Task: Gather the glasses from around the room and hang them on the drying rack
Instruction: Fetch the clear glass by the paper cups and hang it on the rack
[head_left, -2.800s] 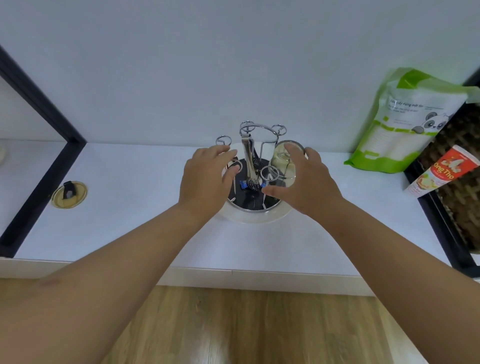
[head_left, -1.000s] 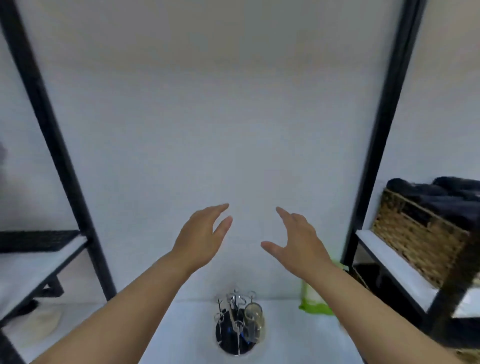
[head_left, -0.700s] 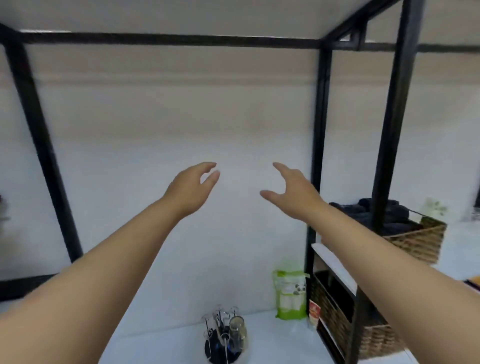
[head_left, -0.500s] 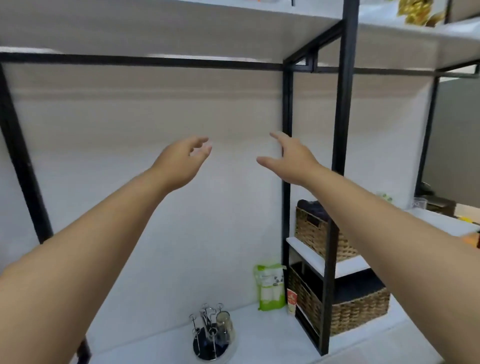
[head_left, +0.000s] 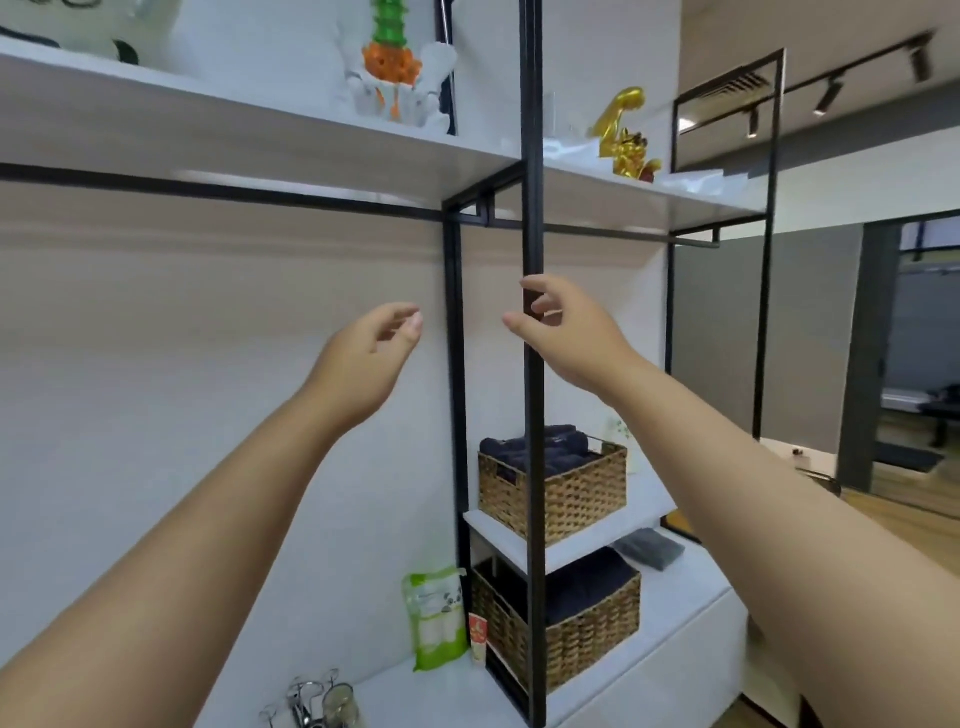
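Both hands — left hand (head_left: 366, 358), right hand (head_left: 566, 332) — empty, raised beside black post (head_left: 532, 156)

Both empty hands, left (head_left: 363, 358) and right (head_left: 566, 332), raised before the black shelf post (head_left: 532, 156), drying rack (head_left: 311, 701) below

A black metal frame (head_left: 533, 208) carries white shelves (head_left: 260, 130), and two brown woven baskets (head_left: 566, 493) on the lower shelves hold dark navy cloth. At the back of the white counter (head_left: 447, 691) stands a green and white pouch (head_left: 435, 616) with a panda print, a red and white tube (head_left: 478, 636) just beside it. On the top shelf are a gold figurine (head_left: 623, 135) near the right edge and an orange, green and white ornament (head_left: 393, 57).
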